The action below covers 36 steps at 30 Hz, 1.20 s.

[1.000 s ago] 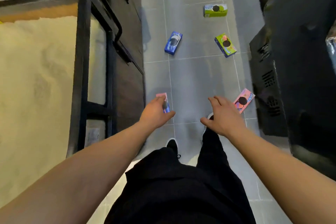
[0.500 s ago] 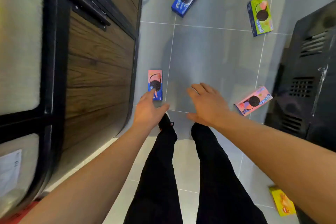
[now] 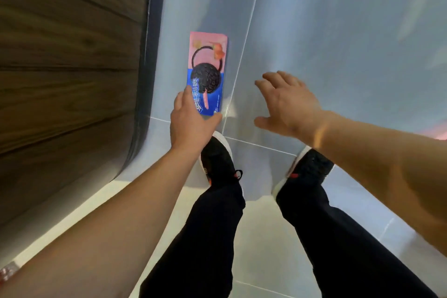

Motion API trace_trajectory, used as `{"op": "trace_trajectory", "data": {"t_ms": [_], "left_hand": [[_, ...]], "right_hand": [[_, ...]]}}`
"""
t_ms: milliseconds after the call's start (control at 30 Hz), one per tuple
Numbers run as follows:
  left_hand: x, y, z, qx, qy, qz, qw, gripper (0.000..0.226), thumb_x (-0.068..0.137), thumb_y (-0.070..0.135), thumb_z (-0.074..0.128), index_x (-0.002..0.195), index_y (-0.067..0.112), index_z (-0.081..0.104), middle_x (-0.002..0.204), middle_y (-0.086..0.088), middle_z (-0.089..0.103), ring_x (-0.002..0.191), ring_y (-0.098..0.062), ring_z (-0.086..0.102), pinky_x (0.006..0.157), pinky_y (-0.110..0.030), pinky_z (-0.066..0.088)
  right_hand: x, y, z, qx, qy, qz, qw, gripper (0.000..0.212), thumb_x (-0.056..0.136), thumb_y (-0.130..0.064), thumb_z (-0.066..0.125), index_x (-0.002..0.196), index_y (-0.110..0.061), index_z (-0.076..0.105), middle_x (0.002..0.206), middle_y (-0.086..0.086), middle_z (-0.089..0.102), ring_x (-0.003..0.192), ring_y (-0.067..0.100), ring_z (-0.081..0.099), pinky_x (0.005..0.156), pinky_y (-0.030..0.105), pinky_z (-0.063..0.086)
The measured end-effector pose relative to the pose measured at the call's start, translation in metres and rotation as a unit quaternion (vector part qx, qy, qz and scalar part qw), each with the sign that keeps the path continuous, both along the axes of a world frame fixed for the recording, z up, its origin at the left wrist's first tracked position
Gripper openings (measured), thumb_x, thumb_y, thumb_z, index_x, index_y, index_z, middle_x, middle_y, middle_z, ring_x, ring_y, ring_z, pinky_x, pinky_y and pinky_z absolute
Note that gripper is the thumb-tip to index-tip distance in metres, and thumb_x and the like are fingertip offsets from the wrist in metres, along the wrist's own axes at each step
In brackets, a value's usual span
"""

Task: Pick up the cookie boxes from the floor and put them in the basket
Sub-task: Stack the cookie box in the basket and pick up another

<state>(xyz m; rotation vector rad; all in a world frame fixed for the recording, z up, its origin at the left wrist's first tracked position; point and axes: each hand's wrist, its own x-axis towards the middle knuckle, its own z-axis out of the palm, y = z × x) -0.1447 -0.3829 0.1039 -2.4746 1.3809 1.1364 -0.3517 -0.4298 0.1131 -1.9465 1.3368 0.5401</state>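
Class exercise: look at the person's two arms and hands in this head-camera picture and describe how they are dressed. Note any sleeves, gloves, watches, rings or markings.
Both forearms are bare up to the frame edge, so no sleeve shows. The left hand and the right hand wear no gloves, and no watch, bracelet or ring is visible on either wrist or on the fingers. No markings can be made out; the picture is somewhat blurred.

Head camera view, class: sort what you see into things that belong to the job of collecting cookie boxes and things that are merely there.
Belongs to the job:
cookie box, flat on the floor
left hand, fingers at the box's near end
right hand, open and holding nothing

Merely there:
wooden panel
floor tiles
black shoes
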Motion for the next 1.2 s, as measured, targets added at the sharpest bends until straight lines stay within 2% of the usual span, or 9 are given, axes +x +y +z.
{"op": "trace_trajectory", "data": {"t_ms": [167, 333, 500, 700, 833, 900, 1000, 1100, 1200], "left_hand": [[0.003, 0.005, -0.091, 0.015, -0.077, 0.007, 0.997, 0.113, 0.065, 0.058, 0.075, 0.150, 0.024, 0.009, 0.156, -0.011, 0.017, 0.139, -0.034, 0.028, 0.113, -0.048, 0.029], [-0.007, 0.006, -0.127, -0.020, -0.098, 0.052, 0.994, 0.120, 0.059, 0.037, 0.081, 0.151, 0.025, 0.005, 0.145, -0.010, 0.028, 0.119, -0.038, 0.041, 0.101, -0.045, 0.039], [-0.004, 0.003, -0.102, -0.010, -0.031, 0.062, 0.998, 0.115, 0.057, 0.028, 0.078, 0.150, 0.031, 0.010, 0.137, -0.007, 0.033, 0.114, -0.032, 0.038, 0.098, -0.034, 0.036], [0.000, 0.004, 0.001, 0.120, 0.134, -0.010, 0.984, 0.113, 0.047, 0.030, 0.082, 0.146, 0.038, 0.026, 0.133, -0.004, 0.045, 0.116, -0.025, 0.050, 0.098, -0.029, 0.041], [0.007, 0.005, 0.096, 0.233, 0.387, 0.072, 0.889, 0.080, 0.049, 0.012, 0.078, 0.120, 0.043, 0.056, 0.108, 0.016, 0.070, 0.097, -0.009, 0.067, 0.084, -0.032, 0.056], [0.010, 0.006, 0.142, 0.287, 0.428, 0.105, 0.850, 0.075, 0.045, 0.013, 0.078, 0.110, 0.045, 0.060, 0.103, 0.024, 0.069, 0.098, -0.007, 0.066, 0.081, -0.030, 0.055], [0.014, 0.009, 0.217, 0.350, 0.456, 0.097, 0.812, 0.088, 0.044, 0.018, 0.076, 0.127, 0.040, 0.055, 0.121, 0.013, 0.063, 0.106, -0.012, 0.063, 0.080, -0.033, 0.054], [0.015, 0.009, 0.292, 0.338, 0.452, 0.107, 0.818, 0.077, 0.055, 0.011, 0.069, 0.128, 0.032, 0.057, 0.126, 0.005, 0.062, 0.105, -0.014, 0.060, 0.081, -0.033, 0.048], [0.017, 0.012, 0.363, 0.204, 0.436, 0.191, 0.856, 0.043, 0.077, 0.011, 0.067, 0.117, 0.025, 0.064, 0.112, 0.004, 0.067, 0.094, -0.011, 0.062, 0.075, -0.028, 0.049]], "right_hand": [[0.009, 0.002, -0.084, 0.018, -0.017, -0.029, 0.999, 0.089, 0.078, -0.052, 0.068, 0.149, -0.018, 0.027, 0.156, 0.008, 0.025, 0.143, 0.031, 0.021, 0.113, 0.043, 0.025], [0.006, 0.013, -0.119, 0.036, -0.026, -0.026, 0.999, 0.093, 0.077, -0.051, 0.070, 0.150, -0.017, 0.024, 0.156, 0.009, 0.024, 0.142, 0.033, 0.023, 0.113, 0.042, 0.026], [0.002, 0.013, -0.094, 0.021, -0.031, -0.018, 0.999, 0.104, 0.072, -0.050, 0.074, 0.152, -0.019, 0.015, 0.159, 0.009, 0.014, 0.144, 0.034, 0.018, 0.116, 0.043, 0.022], [-0.017, 0.008, 0.001, -0.061, -0.003, 0.028, 0.998, 0.122, 0.062, -0.049, 0.082, 0.153, -0.025, 0.004, 0.161, 0.009, 0.008, 0.146, 0.036, 0.010, 0.117, 0.048, 0.017], [-0.040, 0.009, 0.088, -0.063, 0.013, 0.042, 0.997, 0.124, 0.057, -0.044, 0.085, 0.153, -0.026, 0.009, 0.160, 0.007, 0.010, 0.147, 0.036, 0.010, 0.117, 0.050, 0.011], [-0.050, 0.013, 0.131, -0.067, 0.005, 0.063, 0.996, 0.118, 0.055, -0.038, 0.085, 0.152, -0.023, 0.018, 0.159, 0.009, 0.017, 0.145, 0.038, 0.015, 0.117, 0.050, 0.015], [-0.054, 0.016, 0.208, -0.056, -0.024, 0.073, 0.996, 0.091, 0.064, -0.034, 0.078, 0.143, -0.017, 0.036, 0.151, 0.009, 0.032, 0.141, 0.035, 0.026, 0.114, 0.048, 0.026], [-0.051, 0.016, 0.277, -0.022, -0.044, 0.043, 0.998, 0.062, 0.072, -0.031, 0.075, 0.127, -0.013, 0.051, 0.126, 0.010, 0.051, 0.120, 0.037, 0.046, 0.098, 0.046, 0.042], [-0.049, 0.015, 0.348, 0.024, -0.050, -0.032, 0.998, 0.063, 0.067, -0.035, 0.080, 0.121, -0.016, 0.055, 0.112, 0.010, 0.054, 0.105, 0.035, 0.052, 0.084, 0.044, 0.048]]}}
